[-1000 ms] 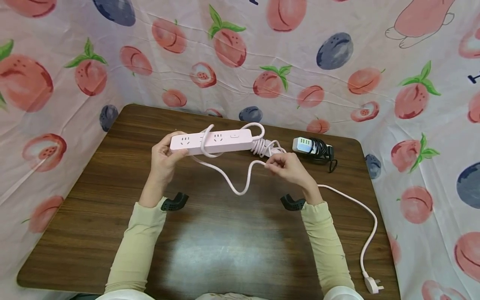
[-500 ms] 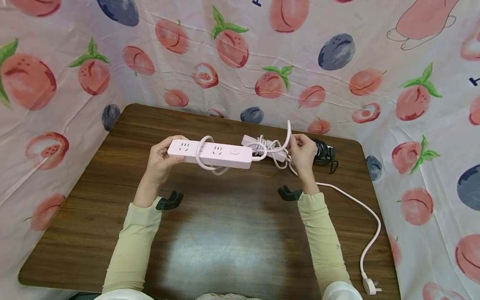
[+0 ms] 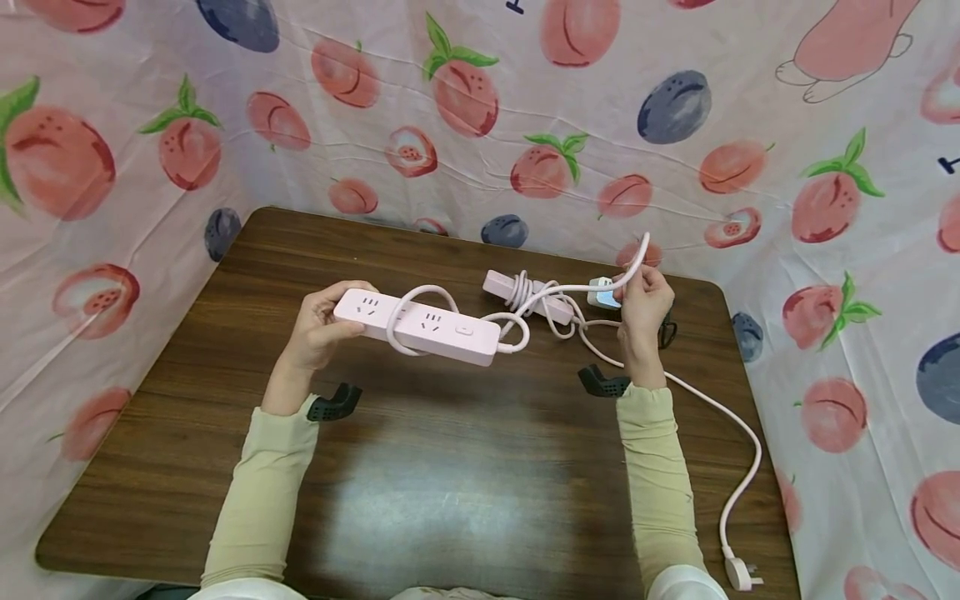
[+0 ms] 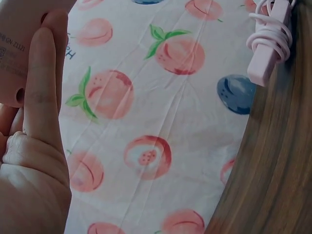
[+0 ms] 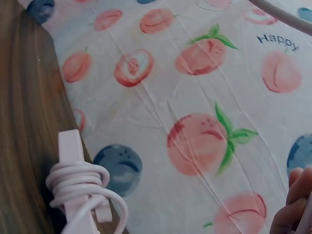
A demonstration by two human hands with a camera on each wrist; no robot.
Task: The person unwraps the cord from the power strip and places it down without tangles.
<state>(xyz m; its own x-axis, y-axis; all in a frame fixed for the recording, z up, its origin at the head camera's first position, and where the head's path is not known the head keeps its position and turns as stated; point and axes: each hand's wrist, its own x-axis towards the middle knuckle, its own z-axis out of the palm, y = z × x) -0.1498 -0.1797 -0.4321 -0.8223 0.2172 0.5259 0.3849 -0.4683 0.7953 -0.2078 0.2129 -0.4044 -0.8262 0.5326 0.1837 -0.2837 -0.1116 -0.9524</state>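
Note:
My left hand (image 3: 315, 337) grips the left end of a pink power strip (image 3: 450, 337), thumb in front, and holds it above the table. One turn of its pink cord (image 3: 581, 288) loops loosely round the strip's middle. To the right, my right hand (image 3: 647, 308) pinches that cord, whose bend rises above the fingers. Behind lies a second, smaller pink power strip (image 3: 498, 285) with cord wound round it, also visible in the right wrist view. The left wrist view shows the underside of the held strip (image 4: 14, 53) against my fingers.
A white charger (image 3: 603, 293) with a black cord lies partly hidden behind my right hand. Pink cord runs along the table's right side to a plug (image 3: 740, 573) near the front corner. A fruit-patterned cloth (image 3: 450, 183) hangs behind the brown table (image 3: 247, 375).
My right hand has carried the pinched cord up and to the right, drawing it away from the strip. The strip's right end has tipped lower while my left hand keeps its grip.

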